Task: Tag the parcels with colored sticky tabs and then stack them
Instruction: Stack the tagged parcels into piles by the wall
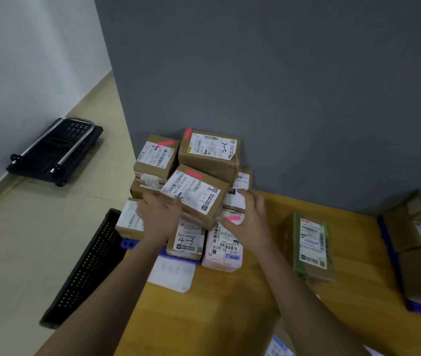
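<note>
Both hands reach a pink-tabbed cardboard parcel (196, 195) atop the stack on the desk (260, 286): left hand (159, 214) touches its side, right hand (246, 217) hovers spread beside it. It looks light and stiff, best gripped by opposite sides.

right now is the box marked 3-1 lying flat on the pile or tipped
Tipped. The box marked 3-1 sits skewed on the pile, its labelled top sloping toward the camera, between the left hand and the right hand.
</note>
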